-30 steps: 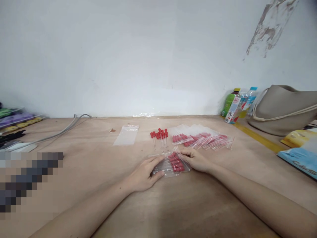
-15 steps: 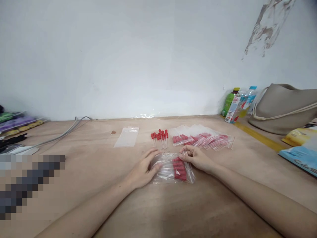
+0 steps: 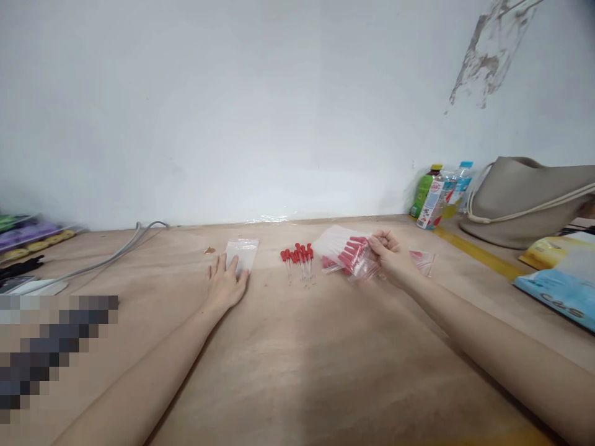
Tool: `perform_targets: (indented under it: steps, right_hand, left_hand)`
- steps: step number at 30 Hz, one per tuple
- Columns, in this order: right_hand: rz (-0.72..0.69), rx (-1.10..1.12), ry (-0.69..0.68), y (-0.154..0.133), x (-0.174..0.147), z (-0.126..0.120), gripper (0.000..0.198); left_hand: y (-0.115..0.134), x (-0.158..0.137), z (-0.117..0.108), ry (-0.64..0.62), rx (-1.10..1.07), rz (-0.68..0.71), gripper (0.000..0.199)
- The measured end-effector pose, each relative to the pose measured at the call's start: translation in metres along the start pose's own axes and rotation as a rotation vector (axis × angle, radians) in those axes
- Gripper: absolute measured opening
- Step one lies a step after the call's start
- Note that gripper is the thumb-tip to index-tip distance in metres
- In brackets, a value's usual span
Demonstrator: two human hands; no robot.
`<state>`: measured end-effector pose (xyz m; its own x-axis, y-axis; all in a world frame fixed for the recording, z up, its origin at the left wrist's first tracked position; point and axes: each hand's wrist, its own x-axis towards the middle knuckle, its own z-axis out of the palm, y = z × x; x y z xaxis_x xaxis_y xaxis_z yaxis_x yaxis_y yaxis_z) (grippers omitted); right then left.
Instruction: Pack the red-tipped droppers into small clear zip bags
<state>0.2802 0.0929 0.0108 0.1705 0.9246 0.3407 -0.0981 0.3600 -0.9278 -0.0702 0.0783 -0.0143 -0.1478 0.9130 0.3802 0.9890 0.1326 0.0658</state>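
Note:
My right hand [image 3: 389, 251] is closed on one edge of a clear zip bag [image 3: 351, 251] of droppers, whose red rubber bulbs show through the plastic. This bag is over a pile of similar filled bags [image 3: 424, 257] and hides part of it. On the left, my left hand [image 3: 227, 284] rests with fingers spread on a flat zip bag [image 3: 242, 249] with no droppers in it; whether several are stacked there I cannot tell. Between the hands, loose droppers [image 3: 300, 255] lie in a group, red bulbs toward the wall and glass tubes toward me.
Drink bottles [image 3: 432, 198] and a grey-beige bag [image 3: 525, 192] stand at the back right, with yellow and blue packets [image 3: 553, 297] nearer. A grey cable [image 3: 116, 251] crosses the left side near trays of coloured items [image 3: 37, 235]. A wall [image 3: 279, 124] closes the back.
My right hand has carried the filled bag from the middle front to the pile at the right. My left hand let go of it and moved left onto the flat bag.

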Motion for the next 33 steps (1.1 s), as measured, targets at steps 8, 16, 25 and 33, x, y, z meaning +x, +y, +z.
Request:
perform_targets:
  steps: [8, 16, 25, 33]
  right_hand:
    - [0.043, -0.525, 0.053, 0.03, 0.003, 0.038, 0.018]
    - [-0.299, -1.293, -0.166, -0.001, 0.005, 0.068, 0.023]
    - [0.012, -1.158, -0.244, 0.029, 0.046, 0.117, 0.025]
    - [-0.018, -0.734, -0.079, 0.027, 0.039, 0.108, 0.033]
  left_hand:
    - [-0.004, 0.005, 0.003, -0.129, -0.014, 0.05, 0.036]
    - [-0.003, 0.005, 0.0, -0.122, -0.056, 0.037, 0.032]
    - [-0.011, 0.006, 0.006, -0.032, -0.21, -0.036, 0.034]
    - [-0.013, 0.003, 0.0, 0.128, -0.396, -0.034, 0.042]
